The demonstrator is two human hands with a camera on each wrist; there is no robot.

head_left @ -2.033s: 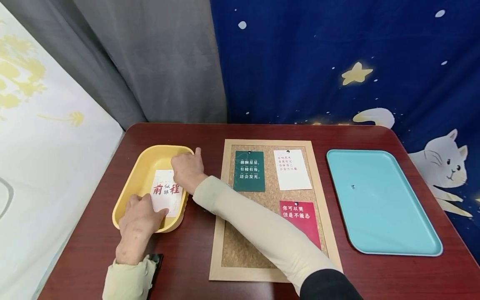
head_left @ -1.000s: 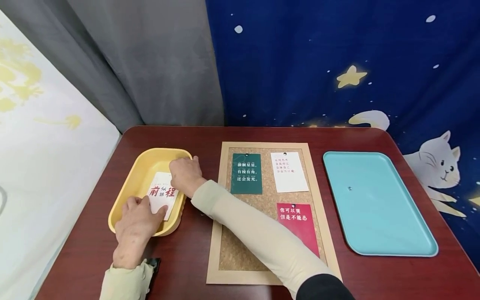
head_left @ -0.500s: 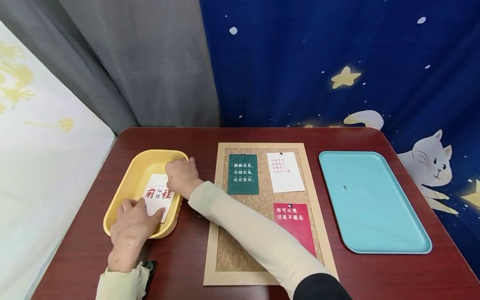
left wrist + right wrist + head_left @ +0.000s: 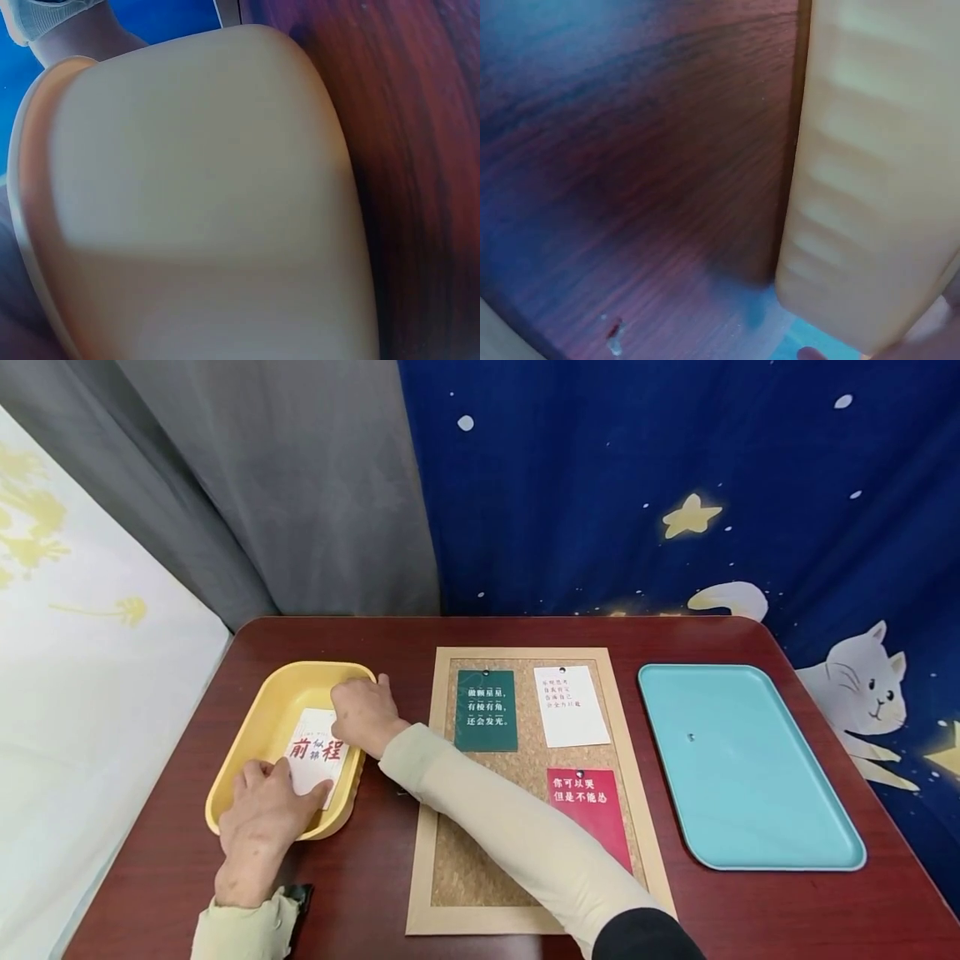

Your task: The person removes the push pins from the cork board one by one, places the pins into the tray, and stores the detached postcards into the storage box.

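Note:
In the head view a white card (image 4: 315, 768) with large red and small dark characters lies in the yellow bin (image 4: 251, 731). My left hand (image 4: 262, 806) reaches into the bin over the card's near end. Its fingers are at the card's left edge and its thumb is at the near right side. My right hand (image 4: 366, 714) bends over the bin's right wall and covers the card's upper right part, fingertips hidden. The left wrist view shows mostly the bin's smooth outer wall (image 4: 202, 165). In the right wrist view the ribbed outer wall (image 4: 870, 172) fills the right side.
Beside the bin lies a wood-framed cork board (image 4: 480, 868), bearing a green card (image 4: 486, 735), a white pinned card (image 4: 573, 718) and a red card (image 4: 588, 818). My right forearm crosses the board. A turquoise tray (image 4: 757, 777) holding a small dark piece (image 4: 691, 737) is at the right.
The head view has shifted slightly, so everything sits a little further left. The card in the bin looks slightly more turned. Both hands keep nearly the same places at the bin.

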